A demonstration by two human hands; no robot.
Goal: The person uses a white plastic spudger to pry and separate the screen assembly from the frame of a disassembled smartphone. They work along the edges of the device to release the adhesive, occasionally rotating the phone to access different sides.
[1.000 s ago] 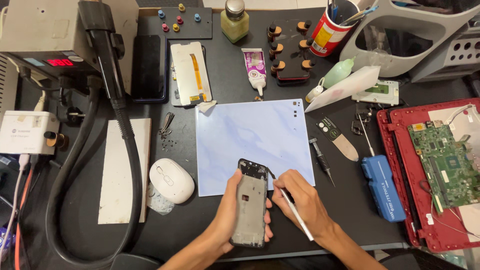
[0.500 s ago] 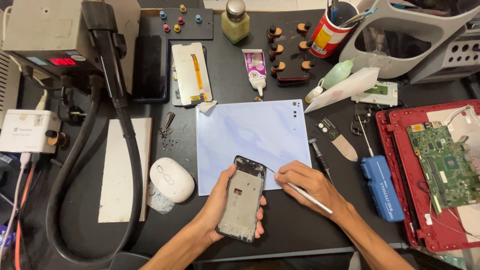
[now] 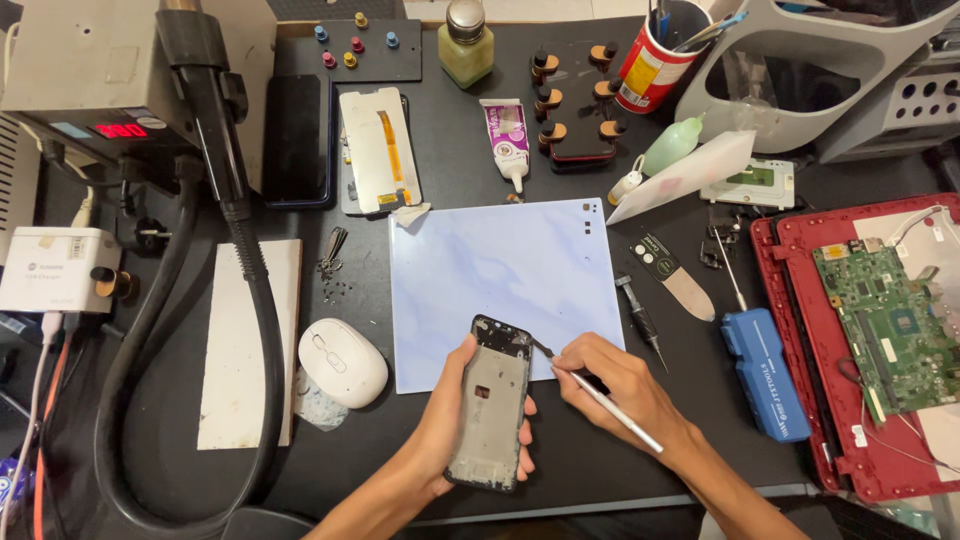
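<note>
Held in left hand (image 3: 450, 420), phone frame (image 3: 492, 400) runs lengthwise, top pointing away.

Left hand (image 3: 465, 415): forearm enters from 6 o'clock, runs up toward 1 o'clock. Palm cupped, thumb on the near left side, fingertips (image 3: 527, 440) wrapped round the right edge, closed in a firm hold. Right hand (image 3: 620, 385): forearm enters from 5 o'clock, angled toward 10 o'clock. Fingers pinched together pen-style, knuckles up, tips pointing to 9 o'clock toward the left hand. The hands sit close, not touching, both low centre of view.
</note>
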